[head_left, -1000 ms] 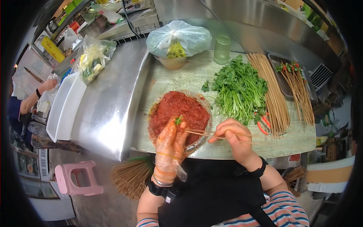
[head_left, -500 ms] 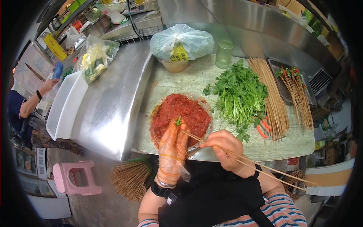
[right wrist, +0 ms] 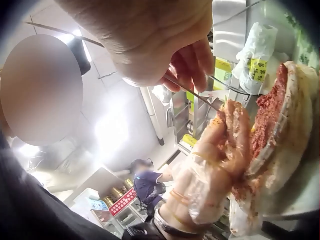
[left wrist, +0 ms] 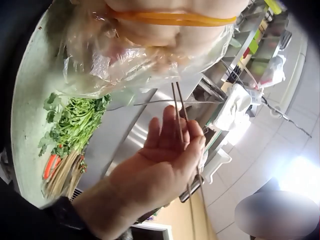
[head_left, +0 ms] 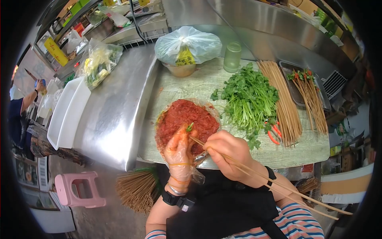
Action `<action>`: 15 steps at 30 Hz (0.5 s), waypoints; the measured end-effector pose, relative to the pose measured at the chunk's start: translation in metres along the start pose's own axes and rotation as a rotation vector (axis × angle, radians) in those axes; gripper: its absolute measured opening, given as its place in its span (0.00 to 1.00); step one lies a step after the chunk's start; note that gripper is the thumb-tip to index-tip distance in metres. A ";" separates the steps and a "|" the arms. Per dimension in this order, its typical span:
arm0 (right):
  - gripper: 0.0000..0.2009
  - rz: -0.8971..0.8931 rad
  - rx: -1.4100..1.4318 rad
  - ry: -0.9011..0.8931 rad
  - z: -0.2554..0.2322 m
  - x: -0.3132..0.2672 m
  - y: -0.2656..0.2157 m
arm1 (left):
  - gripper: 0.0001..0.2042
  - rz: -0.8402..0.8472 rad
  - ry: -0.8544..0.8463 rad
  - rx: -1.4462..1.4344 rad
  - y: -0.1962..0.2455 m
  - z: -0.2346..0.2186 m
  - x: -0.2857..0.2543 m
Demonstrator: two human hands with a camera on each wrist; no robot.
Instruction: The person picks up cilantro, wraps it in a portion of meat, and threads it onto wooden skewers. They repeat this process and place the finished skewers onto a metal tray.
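My left hand (head_left: 179, 146), in a clear plastic glove banded at the wrist, is over the near side of a bowl of red, marinated-looking meat (head_left: 187, 110). Its fingertips pinch a small green leafy sprig (head_left: 190, 127). My bare right hand (head_left: 230, 154) grips two thin bamboo skewers (head_left: 198, 141) close to their front ends. The tips reach the gloved fingers, while the long ends slant back over my right forearm. In the right wrist view, red sauce smears the gloved fingers (right wrist: 235, 130). What else lies inside the left palm is hidden.
Right of the bowl lie a cilantro pile (head_left: 250, 95), orange-handled scissors (head_left: 274, 134) and a row of skewers (head_left: 284, 107). A metal tray (head_left: 288, 71) holds loaded skewers. Behind stand a bagged bowl (head_left: 187, 49) and a green glass (head_left: 232, 57). Another person's arm (head_left: 30, 98) shows far left.
My right hand has come left, closer to the gloved hand, and the skewers' long ends have swung down toward my body. The left fingers have curled in more.
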State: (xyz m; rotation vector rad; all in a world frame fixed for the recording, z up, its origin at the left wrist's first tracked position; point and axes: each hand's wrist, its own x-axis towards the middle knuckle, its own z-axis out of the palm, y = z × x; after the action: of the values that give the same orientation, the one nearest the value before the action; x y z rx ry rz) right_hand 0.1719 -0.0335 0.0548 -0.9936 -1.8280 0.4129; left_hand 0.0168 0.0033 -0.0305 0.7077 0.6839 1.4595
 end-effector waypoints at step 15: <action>0.07 -0.225 -0.182 0.097 0.025 -0.003 0.025 | 0.15 -0.110 0.016 -0.080 0.009 -0.005 0.013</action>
State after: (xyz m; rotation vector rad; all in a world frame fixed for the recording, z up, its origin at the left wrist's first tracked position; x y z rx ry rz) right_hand 0.1617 -0.0169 0.0253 -0.8998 -1.8881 0.0608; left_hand 0.0070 0.0160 -0.0261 0.5882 0.6631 1.3855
